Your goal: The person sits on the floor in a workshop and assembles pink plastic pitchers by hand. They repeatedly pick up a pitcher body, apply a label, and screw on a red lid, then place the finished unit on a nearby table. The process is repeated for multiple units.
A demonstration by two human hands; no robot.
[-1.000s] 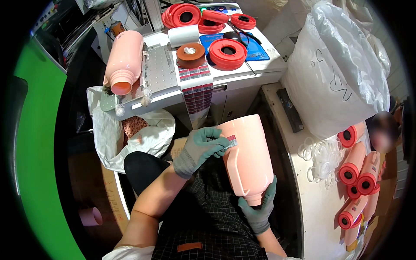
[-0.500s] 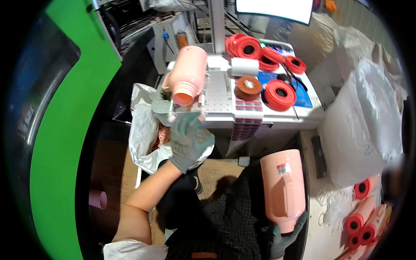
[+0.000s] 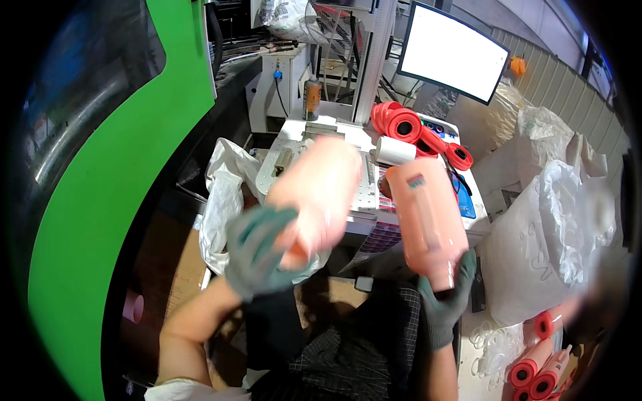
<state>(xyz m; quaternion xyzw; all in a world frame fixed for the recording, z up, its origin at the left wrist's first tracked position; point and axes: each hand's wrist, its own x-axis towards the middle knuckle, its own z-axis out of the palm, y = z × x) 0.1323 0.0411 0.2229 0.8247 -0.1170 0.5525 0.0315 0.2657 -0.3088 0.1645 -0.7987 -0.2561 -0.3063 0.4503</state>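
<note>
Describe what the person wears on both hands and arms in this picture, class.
Both hands wear knitted grey-green work gloves with ribbed cuffs that end at the wrist: the left hand looks blurred, the right hand sharper. Above the gloves the forearms are bare. A pale sleeve edge shows near the left elbow, at the lower rim. No watch or markings are visible.

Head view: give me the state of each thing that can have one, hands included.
left hand: gloved, gripping the blurred pink tube
blurred pink tube: lifted off the table, in motion
right hand: gloved, gripping the labelled pink tube at its lower end
labelled pink tube: held up, tilted
monitor: lit, blank white
white bag: open, slumped beside the table
</note>
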